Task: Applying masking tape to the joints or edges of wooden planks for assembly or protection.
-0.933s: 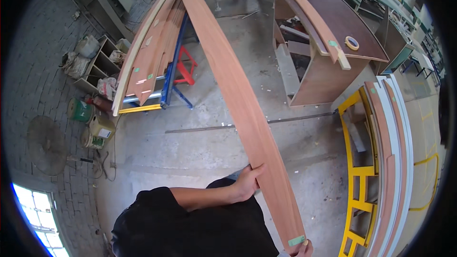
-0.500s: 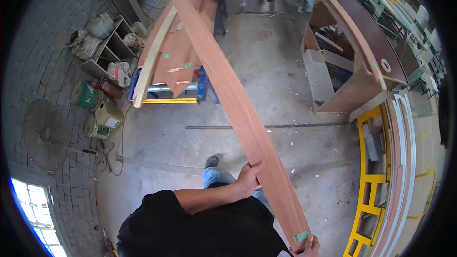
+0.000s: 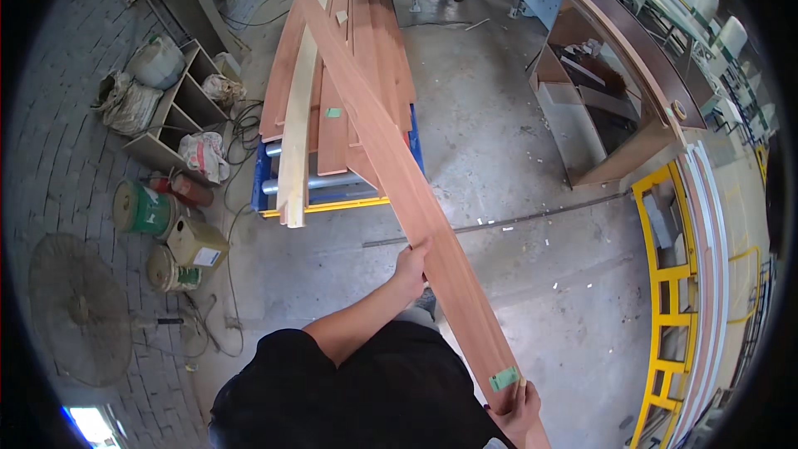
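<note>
Left hand [image 3: 410, 268] grips the left edge of a long reddish-brown board [image 3: 391, 166] mid-length; right hand [image 3: 519, 409] holds its near end beside a green tape tab [image 3: 504, 379]. The board's far end lies over the plank stack [image 3: 349, 75] on the blue cart [image 3: 332, 191].

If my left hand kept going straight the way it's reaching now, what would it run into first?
Probably the stack of boards on the blue cart. The left hand grips the long plank, pointing along it toward that stack; depth is unclear.
</note>
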Demonstrator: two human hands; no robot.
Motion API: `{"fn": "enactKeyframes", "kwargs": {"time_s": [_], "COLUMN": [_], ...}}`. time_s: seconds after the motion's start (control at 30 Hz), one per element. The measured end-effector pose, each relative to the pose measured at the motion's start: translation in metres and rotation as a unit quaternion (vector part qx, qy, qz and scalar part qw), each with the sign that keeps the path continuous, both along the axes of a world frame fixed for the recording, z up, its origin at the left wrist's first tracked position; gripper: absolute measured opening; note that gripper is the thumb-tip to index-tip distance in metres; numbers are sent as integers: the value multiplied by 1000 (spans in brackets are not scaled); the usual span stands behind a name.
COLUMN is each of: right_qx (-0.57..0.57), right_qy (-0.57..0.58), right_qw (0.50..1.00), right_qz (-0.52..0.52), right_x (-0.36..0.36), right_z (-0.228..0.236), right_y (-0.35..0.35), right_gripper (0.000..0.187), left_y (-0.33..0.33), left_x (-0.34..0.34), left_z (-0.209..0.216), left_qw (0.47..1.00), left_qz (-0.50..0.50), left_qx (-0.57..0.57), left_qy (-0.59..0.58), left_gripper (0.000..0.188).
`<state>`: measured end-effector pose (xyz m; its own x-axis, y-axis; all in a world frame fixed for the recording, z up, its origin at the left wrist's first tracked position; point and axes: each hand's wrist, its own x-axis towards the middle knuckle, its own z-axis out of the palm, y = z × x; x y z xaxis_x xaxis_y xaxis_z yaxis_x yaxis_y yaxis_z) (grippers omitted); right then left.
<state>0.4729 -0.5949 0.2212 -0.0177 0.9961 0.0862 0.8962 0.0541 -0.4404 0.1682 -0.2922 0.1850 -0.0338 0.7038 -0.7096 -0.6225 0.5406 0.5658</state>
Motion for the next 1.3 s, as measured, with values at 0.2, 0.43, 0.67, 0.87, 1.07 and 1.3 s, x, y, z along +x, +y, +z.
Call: {"fn": "enactKeyframes", "kwargs": {"time_s": [0.2,0.43,0.67,0.87,1.07,1.3], "right_qx": [-22,23,-2,-2,17,78], "right_qy": [11,6,33,10,-39,3], "right_qw": [998,996,993,993,990,994], "right_qz": [-66,-87,-113,-121,-132,-75], "right_x": [-146,-296,-416,-514,-622,-708], "right_z": [-8,-22,-13,-12,-19,-51], "right_y": [-33,-64,-35,43,180,395], "right_gripper": [99,102,101,102,101,83], "left_y": [-11,-16,29,113,251,354], "left_x": [-109,-233,-317,-398,-490,-609], "left_z": [-35,-44,-35,-66,-102,-119], "left_qw": [999,995,996,997,997,992], "left_qz": [-48,-93,-79,-68,-59,-16], "left_qx": [4,-3,42,18,24,121], "left_qy": [12,41,12,-27,-46,-33], "left_gripper": [43,45,44,43,41,34]}}
